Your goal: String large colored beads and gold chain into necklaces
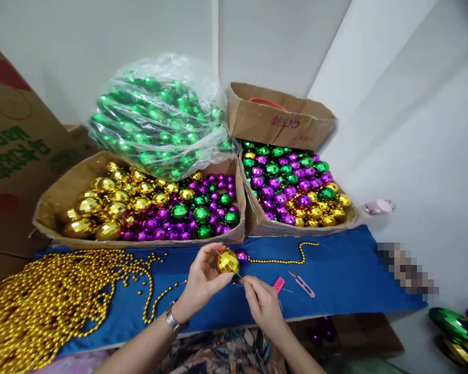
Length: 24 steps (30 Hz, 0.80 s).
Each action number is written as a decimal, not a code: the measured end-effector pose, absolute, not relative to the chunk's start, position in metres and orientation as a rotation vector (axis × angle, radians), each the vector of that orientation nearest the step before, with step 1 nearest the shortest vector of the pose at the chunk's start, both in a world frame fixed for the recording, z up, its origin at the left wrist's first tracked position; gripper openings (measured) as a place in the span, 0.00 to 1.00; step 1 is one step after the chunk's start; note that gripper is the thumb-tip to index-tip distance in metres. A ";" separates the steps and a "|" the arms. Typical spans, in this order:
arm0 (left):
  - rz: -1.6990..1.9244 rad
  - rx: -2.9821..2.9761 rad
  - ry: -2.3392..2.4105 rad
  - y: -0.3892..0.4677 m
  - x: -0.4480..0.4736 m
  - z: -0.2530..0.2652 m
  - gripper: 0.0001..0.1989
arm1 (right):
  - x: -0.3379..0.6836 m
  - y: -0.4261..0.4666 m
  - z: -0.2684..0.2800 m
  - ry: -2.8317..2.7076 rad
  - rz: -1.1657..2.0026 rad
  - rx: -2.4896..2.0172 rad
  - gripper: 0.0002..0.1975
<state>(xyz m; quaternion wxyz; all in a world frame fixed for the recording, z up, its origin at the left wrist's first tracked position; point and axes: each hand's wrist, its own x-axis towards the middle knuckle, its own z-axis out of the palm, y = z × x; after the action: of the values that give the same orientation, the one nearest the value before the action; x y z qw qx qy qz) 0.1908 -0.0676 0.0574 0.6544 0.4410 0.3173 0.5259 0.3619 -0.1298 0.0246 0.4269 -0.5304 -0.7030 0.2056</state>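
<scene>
My left hand, a watch on its wrist, is closed around a faceted gold ball above the blue cloth. My right hand pinches a thin strand at the ball's lower right; whether it is thread or a needle is too fine to tell. Part of a green ball shows beneath the gold one. Just behind lies a purple ball, beside a string of small gold beads. Right of my right hand are a pink tag-like piece and pink-handled thread snips.
Gold bead strands are heaped on the blue cloth at left. Two cardboard boxes of shiny balls, a left box and a right box, stand behind. A plastic bag of green balls rests on the left box.
</scene>
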 end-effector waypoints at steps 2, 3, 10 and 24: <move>1.132 1.086 0.721 -0.071 0.185 0.052 0.30 | 0.362 -0.130 0.024 -1.777 0.505 -1.314 0.12; 1.110 1.154 0.756 -0.071 0.179 0.047 0.29 | 0.363 -0.131 0.022 -1.785 0.498 -1.314 0.11; 0.938 1.630 1.746 -0.039 0.071 -0.020 0.08 | 0.368 -0.134 0.006 -1.828 0.472 -1.295 0.11; 0.911 1.314 1.873 -0.013 0.028 -0.071 0.05 | 0.341 -0.132 0.004 -1.957 0.612 -1.309 0.13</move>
<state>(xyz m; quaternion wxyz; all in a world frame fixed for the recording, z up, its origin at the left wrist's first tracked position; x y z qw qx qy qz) 0.0278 -0.0133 -0.0711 0.3331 0.5031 0.7171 0.3489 0.3407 -0.1323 0.0036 0.3469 -0.5046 -0.7545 0.2360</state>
